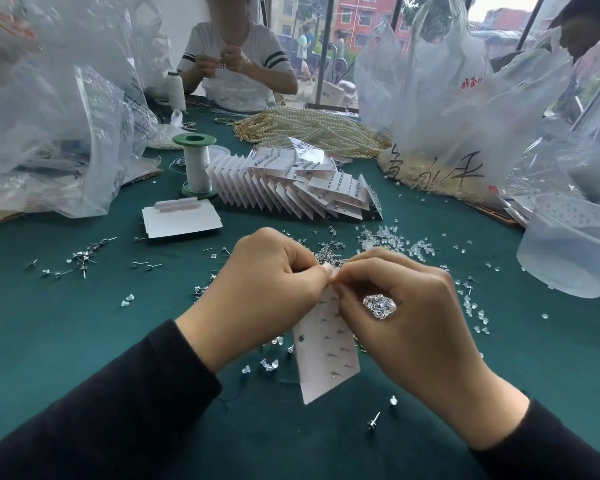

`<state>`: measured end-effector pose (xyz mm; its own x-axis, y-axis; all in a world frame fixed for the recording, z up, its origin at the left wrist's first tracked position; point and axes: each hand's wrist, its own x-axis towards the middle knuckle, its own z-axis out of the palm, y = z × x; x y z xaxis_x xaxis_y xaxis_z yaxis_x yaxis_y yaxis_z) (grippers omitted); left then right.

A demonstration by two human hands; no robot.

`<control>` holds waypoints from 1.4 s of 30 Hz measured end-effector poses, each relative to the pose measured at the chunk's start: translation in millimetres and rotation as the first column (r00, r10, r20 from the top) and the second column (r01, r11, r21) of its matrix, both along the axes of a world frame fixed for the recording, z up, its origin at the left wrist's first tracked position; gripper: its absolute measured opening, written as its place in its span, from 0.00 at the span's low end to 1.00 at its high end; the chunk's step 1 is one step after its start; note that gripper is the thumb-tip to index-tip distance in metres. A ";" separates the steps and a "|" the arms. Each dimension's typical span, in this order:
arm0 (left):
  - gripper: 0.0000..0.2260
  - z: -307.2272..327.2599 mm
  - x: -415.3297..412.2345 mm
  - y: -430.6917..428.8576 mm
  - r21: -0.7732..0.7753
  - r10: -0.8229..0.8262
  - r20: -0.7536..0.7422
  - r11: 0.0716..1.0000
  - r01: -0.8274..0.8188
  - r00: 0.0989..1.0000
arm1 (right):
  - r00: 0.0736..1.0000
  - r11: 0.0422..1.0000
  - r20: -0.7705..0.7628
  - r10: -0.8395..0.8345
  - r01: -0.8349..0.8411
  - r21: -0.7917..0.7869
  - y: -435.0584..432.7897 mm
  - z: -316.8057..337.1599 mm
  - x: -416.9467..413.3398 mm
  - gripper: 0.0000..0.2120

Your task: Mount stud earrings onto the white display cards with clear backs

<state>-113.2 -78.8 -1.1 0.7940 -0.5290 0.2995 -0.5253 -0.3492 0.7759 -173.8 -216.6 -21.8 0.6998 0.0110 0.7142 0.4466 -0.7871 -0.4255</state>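
Dozens of filled cards [291, 188] lie fanned in a stack at twelve o'clock on the bench [84, 341], so a good share of the job looks done. A smaller pile of blank cards [181, 220] waits at ten o'clock. Loose stud earrings [84, 258] are scattered at nine o'clock and clear backs [392, 237] are strewn toward one o'clock, so plenty remains.

The display card [326, 344] you are working on hangs between your hands at the centre, off the bench, with several rows of posts poking through toward you. I judge it nearly filled, with the top row in hand.

Your left hand [267, 289] pinches the card's top edge between thumb and forefinger. Your right hand [413, 306] meets it there fingertip to fingertip, though what it pinches is too small to tell. Its curled lower fingers cup a clutch of studs [380, 305] in the palm.
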 end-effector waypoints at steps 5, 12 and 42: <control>0.22 -2.8 3.1 1.5 -0.051 -0.026 -0.048 0.998 0.023 0.999 | 0.999 0.998 -0.016 0.033 -0.032 0.057 -0.8 -0.3 -0.1 0.03; 0.22 6.5 11.0 4.0 -0.372 -0.209 -0.392 0.927 0.053 0.896 | 0.793 0.471 -0.313 0.523 0.037 0.881 -11.6 12.5 -0.5 0.05; 0.07 24.0 201.3 -96.1 0.108 0.592 -0.113 0.805 -0.583 0.798 | 0.978 0.988 -0.156 -0.135 0.122 -0.090 -86.4 -18.1 29.0 0.13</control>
